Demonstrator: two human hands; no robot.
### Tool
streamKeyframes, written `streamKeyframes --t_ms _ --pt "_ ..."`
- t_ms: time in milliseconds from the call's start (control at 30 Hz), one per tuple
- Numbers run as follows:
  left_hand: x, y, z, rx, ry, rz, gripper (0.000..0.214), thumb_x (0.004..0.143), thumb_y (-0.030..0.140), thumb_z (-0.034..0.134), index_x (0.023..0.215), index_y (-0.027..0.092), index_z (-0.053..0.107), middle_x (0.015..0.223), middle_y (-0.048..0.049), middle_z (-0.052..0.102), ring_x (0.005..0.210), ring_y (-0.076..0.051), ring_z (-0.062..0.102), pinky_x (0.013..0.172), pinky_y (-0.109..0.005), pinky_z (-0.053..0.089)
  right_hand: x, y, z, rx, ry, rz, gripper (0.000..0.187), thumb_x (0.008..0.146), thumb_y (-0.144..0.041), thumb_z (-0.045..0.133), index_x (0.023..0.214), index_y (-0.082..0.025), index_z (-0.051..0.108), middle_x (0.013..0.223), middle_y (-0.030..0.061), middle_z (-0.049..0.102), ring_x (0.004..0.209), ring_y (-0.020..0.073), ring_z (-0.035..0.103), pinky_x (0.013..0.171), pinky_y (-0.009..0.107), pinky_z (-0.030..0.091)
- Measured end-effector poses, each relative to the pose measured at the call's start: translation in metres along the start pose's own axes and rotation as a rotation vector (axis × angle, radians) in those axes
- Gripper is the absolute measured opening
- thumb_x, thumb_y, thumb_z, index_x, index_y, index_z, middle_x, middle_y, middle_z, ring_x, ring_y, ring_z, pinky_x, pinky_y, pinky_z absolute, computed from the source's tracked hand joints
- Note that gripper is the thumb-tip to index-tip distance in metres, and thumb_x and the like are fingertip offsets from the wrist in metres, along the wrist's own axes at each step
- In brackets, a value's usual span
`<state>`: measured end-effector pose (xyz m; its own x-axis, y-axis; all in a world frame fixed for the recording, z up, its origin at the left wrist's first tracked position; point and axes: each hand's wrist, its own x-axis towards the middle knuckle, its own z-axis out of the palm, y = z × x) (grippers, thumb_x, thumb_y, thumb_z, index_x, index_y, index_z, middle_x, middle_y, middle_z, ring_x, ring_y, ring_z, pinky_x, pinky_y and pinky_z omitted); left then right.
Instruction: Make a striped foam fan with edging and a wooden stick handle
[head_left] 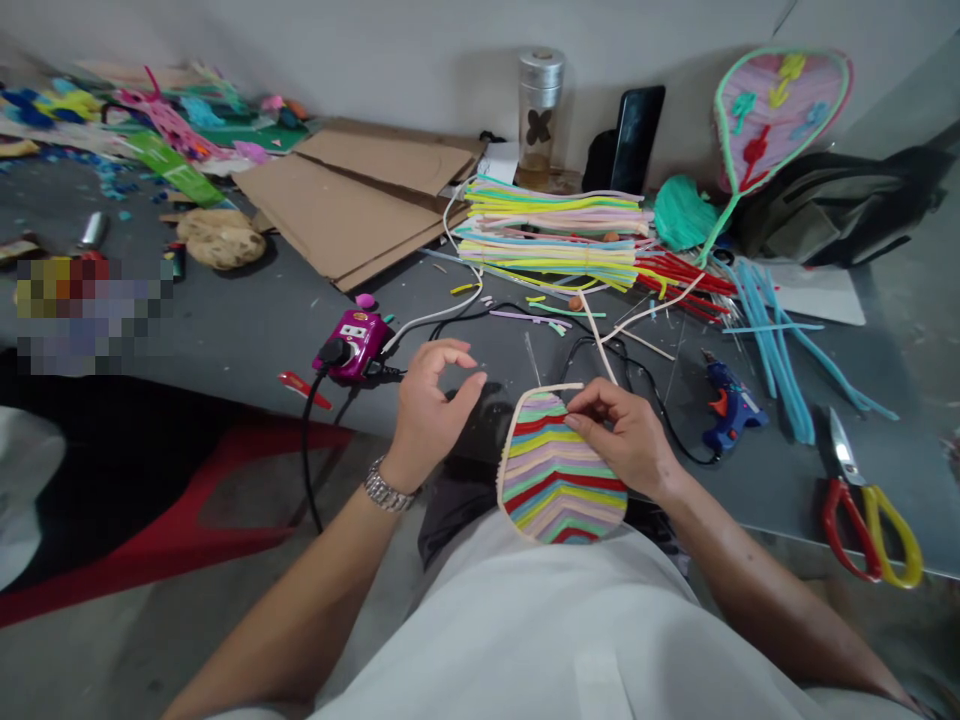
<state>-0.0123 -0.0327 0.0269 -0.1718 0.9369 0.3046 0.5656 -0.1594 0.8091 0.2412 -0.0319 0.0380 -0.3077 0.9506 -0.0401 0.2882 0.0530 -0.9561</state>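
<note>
My right hand (626,435) pinches the upper right edge of a striped pipe-cleaner panel (562,470), shaped like a rounded fan. Bands of red, yellow, green, lilac and cream bend to a point along its middle, and a cream pipe cleaner runs round its rim, one end loose at the top. The panel's lower edge is by my white shirt. My left hand (439,395), with a metal watch on the wrist, hovers left of the panel. Its fingers are curled but apart, with nothing visible between them. A blue glue gun (731,405) lies right of my right hand.
Bundles of coloured pipe cleaners (551,235) lie behind the panel, near cardboard sheets (367,200). A purple power socket (352,342) with cables sits at left. Scissors (855,500) and blue pipe cleaners (776,350) lie at right. A finished-looking fan (780,120) leans by a bag (832,205).
</note>
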Motion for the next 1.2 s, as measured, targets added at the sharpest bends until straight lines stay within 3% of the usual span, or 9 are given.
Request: streamKeyframes --t_ms 133,233,300,367,433,567,867,1033,1200 --pt "-0.007 0.005 0.003 -0.153 -0.113 -0.192 0.014 0.085 0.031 0.068 0.088 0.022 0.057 0.075 0.0014 0.065 0.07 -0.017 0.062 0.072 -0.031 0.05 0.0 0.001 0.0 0.001 0.001 0.006 0.014 0.084 -0.034 0.071 0.084 -0.021 0.065 0.07 -0.0011 0.063 0.063 0.0129 0.052 0.057 0.026 0.041" --pt "-0.012 0.006 0.009 -0.092 -0.111 -0.108 0.031 0.081 0.025 0.069 0.111 0.02 0.062 0.1 -0.0046 0.073 0.091 -0.021 0.068 0.084 -0.034 0.052 -0.001 0.002 0.0 0.007 0.007 0.012 0.015 0.085 -0.035 0.072 0.084 -0.021 0.065 0.07 -0.0009 0.063 0.063 0.0132 0.052 0.058 0.026 0.041" --pt "-0.013 0.006 0.012 -0.015 -0.109 -0.015 0.027 0.086 0.026 0.066 0.112 0.02 0.067 0.113 -0.0078 0.075 0.104 -0.023 0.069 0.092 -0.037 0.051 -0.001 0.003 0.0 0.007 0.01 0.018 0.014 0.085 -0.034 0.072 0.084 -0.022 0.065 0.07 -0.0011 0.063 0.062 0.0129 0.051 0.057 0.026 0.041" --pt "-0.013 0.007 0.014 0.055 -0.129 0.041 0.016 0.094 0.03 0.061 0.101 0.021 0.071 0.102 -0.0063 0.078 0.096 -0.023 0.07 0.093 -0.038 0.05 -0.002 0.004 0.0 0.007 0.013 0.023 0.014 0.085 -0.034 0.072 0.084 -0.021 0.066 0.071 -0.0011 0.063 0.062 0.0128 0.052 0.057 0.026 0.04" --pt "-0.012 0.009 0.015 0.129 -0.148 0.081 0.019 0.098 0.031 0.057 0.098 0.022 0.074 0.093 -0.0049 0.078 0.087 -0.022 0.069 0.095 -0.041 0.048 -0.002 0.004 -0.001 0.007 0.014 0.024 0.014 0.084 -0.034 0.072 0.085 -0.021 0.066 0.071 -0.0011 0.063 0.063 0.013 0.052 0.057 0.026 0.041" --pt "-0.016 0.017 0.018 0.142 -0.161 0.14 0.025 0.099 0.028 0.054 0.117 0.021 0.071 0.112 -0.008 0.078 0.107 -0.025 0.069 0.1 -0.042 0.046 -0.001 0.004 -0.001 0.006 0.006 0.026 0.014 0.084 -0.034 0.072 0.085 -0.021 0.066 0.071 -0.0009 0.064 0.064 0.0134 0.054 0.059 0.026 0.042" --pt "-0.032 0.025 0.036 0.037 -0.189 0.009 0.012 0.095 0.03 0.062 0.098 0.024 0.071 0.088 -0.0023 0.079 0.079 -0.02 0.07 0.087 -0.037 0.046 -0.001 0.004 -0.002 -0.022 0.012 0.02 0.016 0.087 -0.036 0.071 0.088 -0.022 0.064 0.07 -0.0014 0.064 0.062 0.0134 0.057 0.058 0.026 0.043" --pt "-0.032 0.03 0.038 0.0 -0.165 0.023 0.01 0.094 0.03 0.063 0.097 0.023 0.07 0.087 -0.0023 0.077 0.079 -0.019 0.069 0.086 -0.036 0.047 0.004 0.007 -0.004 0.006 0.116 -0.037 0.03 0.09 -0.037 0.073 0.113 -0.024 0.059 0.09 0.0025 0.073 0.078 0.0178 0.069 0.069 0.03 0.051" --pt "-0.037 0.034 0.04 -0.115 -0.144 -0.035 0.019 0.094 0.03 0.063 0.111 0.022 0.061 0.09 -0.0014 0.072 0.075 -0.016 0.066 0.074 -0.03 0.05 0.012 0.006 -0.004 -0.159 0.022 -0.199 0.012 0.098 -0.027 0.061 0.107 -0.023 0.068 0.094 0.0024 0.072 0.08 0.0161 0.068 0.072 0.028 0.05"
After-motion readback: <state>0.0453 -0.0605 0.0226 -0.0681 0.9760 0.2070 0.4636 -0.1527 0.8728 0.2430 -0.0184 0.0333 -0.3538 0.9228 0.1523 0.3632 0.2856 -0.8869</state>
